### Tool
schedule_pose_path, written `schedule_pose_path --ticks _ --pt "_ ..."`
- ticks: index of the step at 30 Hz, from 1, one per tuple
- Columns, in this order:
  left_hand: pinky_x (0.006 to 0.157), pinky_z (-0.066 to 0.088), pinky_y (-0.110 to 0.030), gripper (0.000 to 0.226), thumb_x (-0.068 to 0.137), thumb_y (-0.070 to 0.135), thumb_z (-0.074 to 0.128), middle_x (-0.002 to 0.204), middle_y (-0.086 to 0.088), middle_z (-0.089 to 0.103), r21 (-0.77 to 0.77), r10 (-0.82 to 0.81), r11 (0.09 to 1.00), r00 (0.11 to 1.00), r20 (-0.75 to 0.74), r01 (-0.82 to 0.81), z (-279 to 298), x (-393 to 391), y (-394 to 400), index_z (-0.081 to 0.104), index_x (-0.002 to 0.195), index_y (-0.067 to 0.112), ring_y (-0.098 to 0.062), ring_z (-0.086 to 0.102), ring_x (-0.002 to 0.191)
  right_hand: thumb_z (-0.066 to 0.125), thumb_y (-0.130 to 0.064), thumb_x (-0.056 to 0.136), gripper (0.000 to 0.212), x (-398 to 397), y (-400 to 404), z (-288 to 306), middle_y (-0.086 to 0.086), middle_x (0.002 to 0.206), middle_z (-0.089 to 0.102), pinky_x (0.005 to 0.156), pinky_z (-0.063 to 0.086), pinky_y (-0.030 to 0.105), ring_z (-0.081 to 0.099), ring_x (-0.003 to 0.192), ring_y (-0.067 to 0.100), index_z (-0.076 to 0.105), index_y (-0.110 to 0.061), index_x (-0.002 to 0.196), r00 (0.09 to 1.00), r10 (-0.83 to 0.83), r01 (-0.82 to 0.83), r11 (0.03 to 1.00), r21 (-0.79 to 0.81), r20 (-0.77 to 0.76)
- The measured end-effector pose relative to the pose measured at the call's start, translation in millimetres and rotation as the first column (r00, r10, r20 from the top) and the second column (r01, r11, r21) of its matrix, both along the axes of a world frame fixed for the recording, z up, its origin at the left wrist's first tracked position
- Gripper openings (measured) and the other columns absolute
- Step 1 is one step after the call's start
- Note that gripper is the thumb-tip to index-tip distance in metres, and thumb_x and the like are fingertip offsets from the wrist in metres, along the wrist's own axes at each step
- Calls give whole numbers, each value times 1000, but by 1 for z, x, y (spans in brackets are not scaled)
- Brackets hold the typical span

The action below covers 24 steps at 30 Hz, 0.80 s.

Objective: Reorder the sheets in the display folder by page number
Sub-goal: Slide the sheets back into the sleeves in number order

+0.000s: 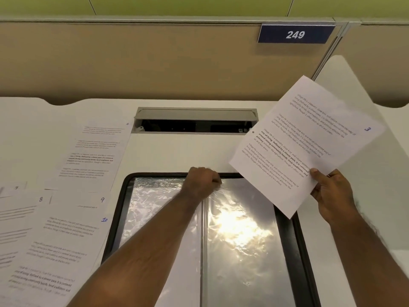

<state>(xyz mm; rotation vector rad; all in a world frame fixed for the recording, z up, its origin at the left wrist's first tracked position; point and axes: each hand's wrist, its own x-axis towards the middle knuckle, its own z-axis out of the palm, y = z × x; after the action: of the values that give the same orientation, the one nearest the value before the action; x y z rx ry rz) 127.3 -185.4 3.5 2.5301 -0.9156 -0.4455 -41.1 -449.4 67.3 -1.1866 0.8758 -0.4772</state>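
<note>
From the head view, the display folder is lying open on the white counter, its black rim framing glossy, crinkled clear sleeves. The left grip is clenching the top edge of a sleeve near the folder's far rim. The right grip is grasping a printed sheet marked 3, holding it tilted above the folder's far right corner. Numbered sheets are lying along the counter's left edge.
</note>
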Motion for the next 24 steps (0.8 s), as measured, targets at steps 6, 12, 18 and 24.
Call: schedule_pose_path --ticks 6,12,18,24 --pt "96 42 -40 6 84 30 71 95 14 71 -37 -120 991 981 153 127 1 -10 8 71 90 31 -12 62 98 64 -5 90 43 39 0 4 2 123 66 80 60 31 64 113 20 57 -17 131 996 -16 16 1000 2 86" --pt "93 34 -34 8 85 38 72 90 17 70 -26 -133 990 977 168 139 2 -14 15 70 88 31 -7 59 91 59 1 93 40 87 28 3 4 121 67 84 59 36 65 109 19 56 -12 130 989 68 -61 997 -51 135" --pt "89 43 -34 5 86 26 70 88 16 71 -76 -135 986 981 140 147 4 -18 17 69 89 29 -9 63 84 61 0 92 28 112 52 -7 -4 103 71 85 58 40 69 96 13 60 -16 116 990 111 -102 989 -103 91" --pt "87 40 -32 10 86 23 69 91 13 72 -92 -131 985 978 163 148 9 -22 11 73 91 31 -12 62 91 61 -4 92 19 116 59 -16 -3 98 71 85 58 45 69 89 14 60 -15 108 986 164 -159 974 -160 20"
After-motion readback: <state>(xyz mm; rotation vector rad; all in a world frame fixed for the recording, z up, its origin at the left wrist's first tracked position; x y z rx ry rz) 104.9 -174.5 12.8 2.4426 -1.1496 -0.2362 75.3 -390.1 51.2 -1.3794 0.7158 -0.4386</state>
